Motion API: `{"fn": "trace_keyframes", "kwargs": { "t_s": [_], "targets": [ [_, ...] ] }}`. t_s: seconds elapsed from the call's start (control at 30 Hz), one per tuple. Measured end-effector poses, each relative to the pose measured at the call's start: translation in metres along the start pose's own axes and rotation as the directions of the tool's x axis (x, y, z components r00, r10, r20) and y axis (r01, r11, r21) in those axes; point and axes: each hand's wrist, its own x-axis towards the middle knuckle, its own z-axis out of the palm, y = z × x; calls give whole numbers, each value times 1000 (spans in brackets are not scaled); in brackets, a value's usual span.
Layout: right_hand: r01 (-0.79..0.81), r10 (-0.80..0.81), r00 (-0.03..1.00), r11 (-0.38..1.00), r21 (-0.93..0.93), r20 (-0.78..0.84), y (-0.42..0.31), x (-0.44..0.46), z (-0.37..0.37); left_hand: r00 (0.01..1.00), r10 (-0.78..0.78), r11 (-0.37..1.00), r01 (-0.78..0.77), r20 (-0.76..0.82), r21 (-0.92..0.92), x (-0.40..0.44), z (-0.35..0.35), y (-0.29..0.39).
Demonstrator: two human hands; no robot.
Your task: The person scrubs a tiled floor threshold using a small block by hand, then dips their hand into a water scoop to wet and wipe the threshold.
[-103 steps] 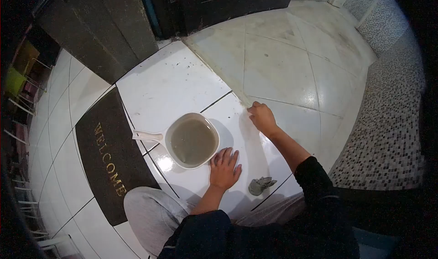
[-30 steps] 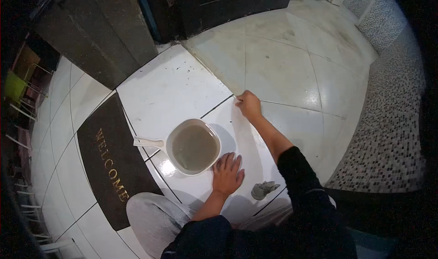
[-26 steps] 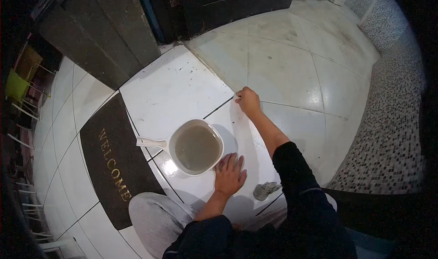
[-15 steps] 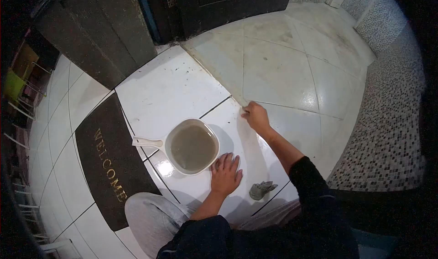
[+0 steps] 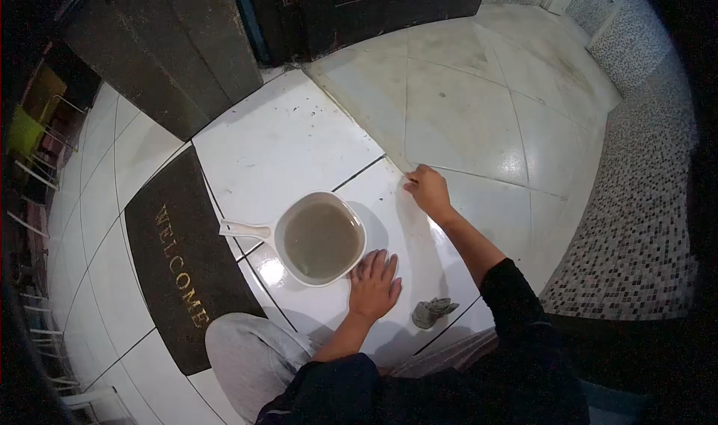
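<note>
My left hand (image 5: 374,289) lies flat on the white floor tile (image 5: 404,249) with its fingers spread. Its fingertips are close beside a white dipper (image 5: 362,227), which holds cloudy greyish water (image 5: 320,239); its handle points left. At the step edge (image 5: 351,118) between the white tiles and the dull, stained tiles, my right hand (image 5: 428,191) has its fingers curled together. Whatever those fingers may pinch is hidden. A crumpled grey cloth (image 5: 432,313) sits on the tile below and right of my left hand.
A dark WELCOME mat (image 5: 168,260) lies left of the dipper. Dark doors (image 5: 161,58) stand beyond it. Stained tiles (image 5: 464,103) stretch to a mosaic wall (image 5: 628,230) on the right. My bent knee (image 5: 243,358) is beside the mat. Dark specks dot the far white tile (image 5: 277,137).
The whole view has shifted slightly to the right. My right hand remains at the step edge with its fingers curled, and my left hand stays flat beside the dipper.
</note>
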Motion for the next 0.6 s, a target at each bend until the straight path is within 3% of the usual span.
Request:
{"fn": "trace_keyframes", "kwargs": {
  "t_s": [0.07,0.17,0.3,0.37,0.6],
  "targets": [
    [-132,132,989,991,10,-62,-7,22,16,1000,-3,1000,2,6,14,-2,-2,0],
    [-105,106,979,994,18,-173,-12,61,35,1000,-2,1000,1,-6,-10,0,-3,-1],
    [-70,79,978,996,50,-191,-5,52,26,1000,2,1000,-2,15,0,-1,-1,-1],
    [-52,51,998,998,-18,-33,-4,25,9,1000,-9,1000,9,12,0,-2,0,-1],
    [-85,85,995,996,7,-45,-2,23,14,1000,15,1000,-15,-1,20,-3,1,-1]
  ]
}}
